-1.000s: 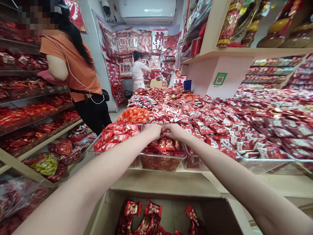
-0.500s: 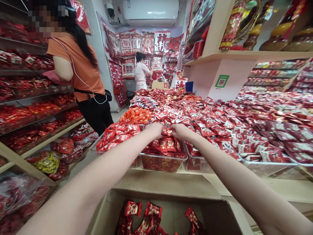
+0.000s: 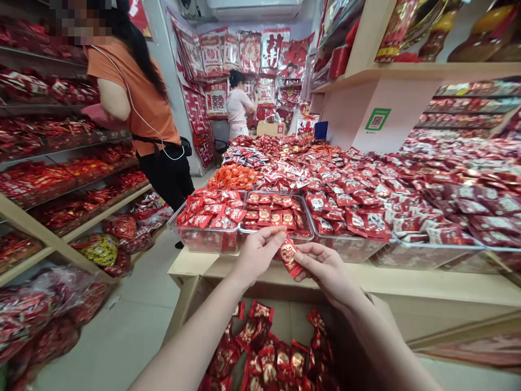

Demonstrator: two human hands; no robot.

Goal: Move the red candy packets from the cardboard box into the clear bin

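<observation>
Between my two hands is one small red candy packet [image 3: 289, 257] with gold print, tilted. My left hand [image 3: 261, 251] pinches its upper left end, and my right hand [image 3: 325, 270] grips its lower right edge between thumb and fingers. Just beyond lies a clear plastic bin [image 3: 277, 237] with rows of similar red packets. Below my forearms stands an open cardboard box [image 3: 191, 296] with several loose red packets [image 3: 268, 361] inside, partly hidden by my arms.
More clear bins of red packets [image 3: 366, 217] cover the display table [image 3: 407, 276]. Stocked shelves [image 3: 81, 231] line the left. A person in an orange top [image 3: 142, 103] stands there, and another person [image 3: 239, 108] is at the back. Bagged goods [image 3: 61, 304] lie on the floor.
Both hands have come back from the middle bin towards me and now hold a packet over the box's far edge. The view has tilted down, showing more of the box.
</observation>
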